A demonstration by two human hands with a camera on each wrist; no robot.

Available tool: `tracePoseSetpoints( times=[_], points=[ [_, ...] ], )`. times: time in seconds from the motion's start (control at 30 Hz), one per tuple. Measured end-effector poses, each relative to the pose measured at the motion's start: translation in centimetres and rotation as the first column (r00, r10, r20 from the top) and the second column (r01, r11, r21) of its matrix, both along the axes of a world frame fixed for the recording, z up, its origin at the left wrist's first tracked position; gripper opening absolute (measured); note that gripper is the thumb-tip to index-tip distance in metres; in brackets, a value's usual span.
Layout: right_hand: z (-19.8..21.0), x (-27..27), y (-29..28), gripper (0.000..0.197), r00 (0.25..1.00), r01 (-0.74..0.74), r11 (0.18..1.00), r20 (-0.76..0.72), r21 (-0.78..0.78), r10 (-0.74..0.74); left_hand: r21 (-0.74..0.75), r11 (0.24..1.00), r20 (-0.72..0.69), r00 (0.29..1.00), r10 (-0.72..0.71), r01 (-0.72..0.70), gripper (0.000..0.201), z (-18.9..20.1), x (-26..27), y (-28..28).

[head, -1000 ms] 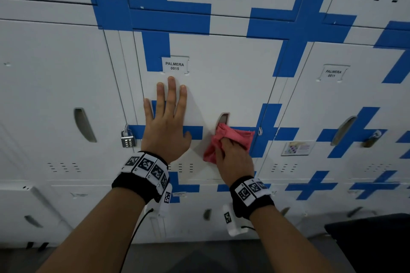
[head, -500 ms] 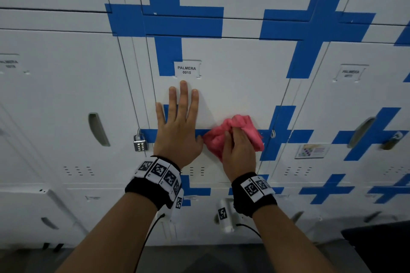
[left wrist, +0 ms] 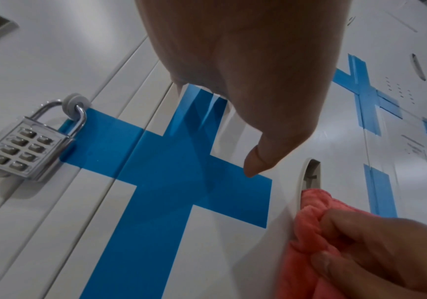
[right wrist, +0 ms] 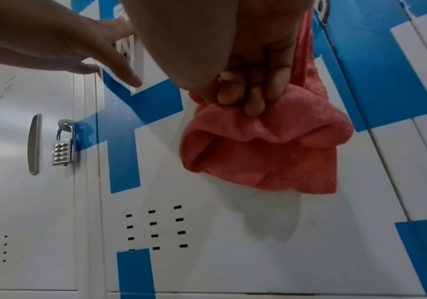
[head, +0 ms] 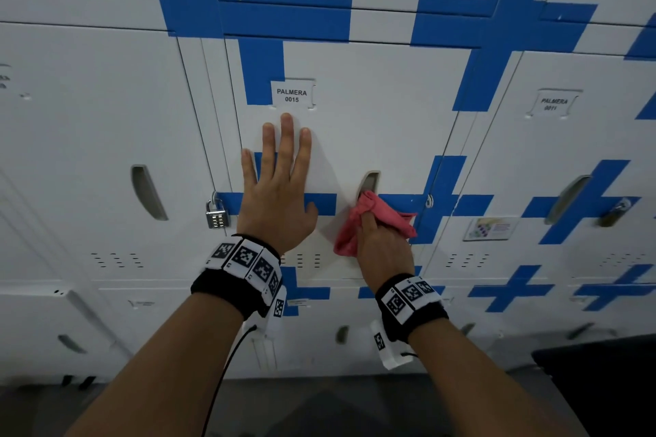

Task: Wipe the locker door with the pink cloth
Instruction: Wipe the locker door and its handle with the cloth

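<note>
The white locker door point(head: 372, 124), labelled PALMERA 0015 and crossed by blue tape, fills the middle of the head view. My left hand point(head: 277, 188) lies flat on it with straight fingers, just below the label; its thumb point(left wrist: 255, 161) touches the blue tape. My right hand point(head: 383, 248) grips the bunched pink cloth point(head: 376, 220) point(right wrist: 266, 153) point(left wrist: 306, 242) and presses it against the door just below the recessed handle slot point(head: 369, 183) point(left wrist: 309, 178). In the right wrist view the fingers point(right wrist: 250, 95) curl round the cloth, whose loose end hangs down.
A silver combination padlock point(head: 216, 215) point(left wrist: 23, 149) point(right wrist: 63, 149) hangs on the hasp left of the door. Neighbouring lockers with handle slots point(head: 147, 193) and another label point(head: 552, 104) stand on both sides. A dark object point(head: 600, 387) sits low at the right.
My right hand has swept the cloth from beside my left thumb back to the right and slightly down, uncovering the handle slot. My left hand has stayed flat on the door.
</note>
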State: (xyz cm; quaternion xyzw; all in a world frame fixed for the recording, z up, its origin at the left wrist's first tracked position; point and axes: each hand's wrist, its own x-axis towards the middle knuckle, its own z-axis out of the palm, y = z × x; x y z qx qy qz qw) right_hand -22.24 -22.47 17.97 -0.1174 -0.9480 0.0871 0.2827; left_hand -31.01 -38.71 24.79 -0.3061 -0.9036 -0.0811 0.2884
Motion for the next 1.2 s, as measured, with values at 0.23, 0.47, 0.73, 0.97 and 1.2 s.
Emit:
tracePoseSetpoints(
  times=[0.23,0.47,0.73,0.97,1.2],
  points=[
    [0.6,1.1,-0.2,0.046,0.997,-0.013,0.994,0.078,-0.104,0.021,0.014,1.0,0.004,1.0,-0.003,0.003,0.107,0.4,0.6,0.0],
    [1.3,3.6,0.1,0.006,0.98,-0.166,0.837,-0.178,-0.522,0.084,-0.023,0.99,-0.105,0.984,-0.142,0.14,0.082,0.4,1.5,1.1],
    [4.2,-1.1,0.0,0.021,0.962,-0.101,0.935,-0.273,-0.339,0.006,-0.067,0.993,-0.082,0.992,-0.1,0.095,0.087,-1.2,0.3,2.6],
    [2.0,-1.6,-1.1,0.026,0.961,-0.075,0.937,-0.276,-0.342,-0.024,-0.075,0.992,-0.096,0.989,-0.109,0.102,0.085,-1.6,0.2,2.6],
    [0.5,-0.2,0.3,0.028,0.999,-0.016,0.972,0.037,-0.234,0.026,-0.167,0.984,-0.077,0.995,-0.067,0.054,0.105,-0.7,0.6,1.9]
  ],
)
